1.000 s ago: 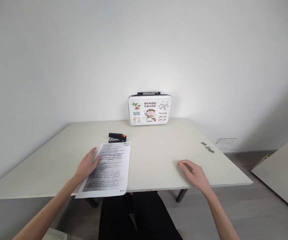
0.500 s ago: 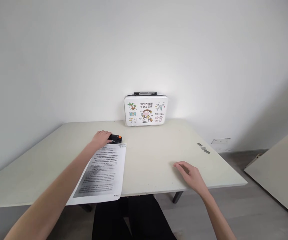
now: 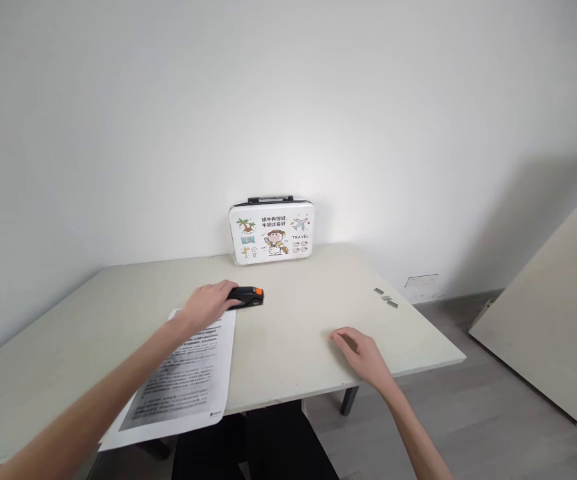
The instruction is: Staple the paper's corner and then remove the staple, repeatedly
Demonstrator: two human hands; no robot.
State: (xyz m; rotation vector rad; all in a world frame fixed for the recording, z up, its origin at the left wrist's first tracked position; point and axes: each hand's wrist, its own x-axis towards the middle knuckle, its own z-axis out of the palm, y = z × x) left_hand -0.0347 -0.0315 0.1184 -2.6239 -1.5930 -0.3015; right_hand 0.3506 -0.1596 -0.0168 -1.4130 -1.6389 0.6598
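left hand (image 3: 209, 304) gripping black stapler (image 3: 248, 296) | right hand (image 3: 361, 352) flat, spread on table (image 3: 293, 333)

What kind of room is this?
Probably a plain office or study room: a bare white desk against a white wall, a printed paper sheet, and a black stapler with an orange tip.

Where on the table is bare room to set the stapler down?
Bare: the white table left of the printed paper sheet, and between the black-and-orange stapler and the grey staple strips. Crowded: around the left hand.
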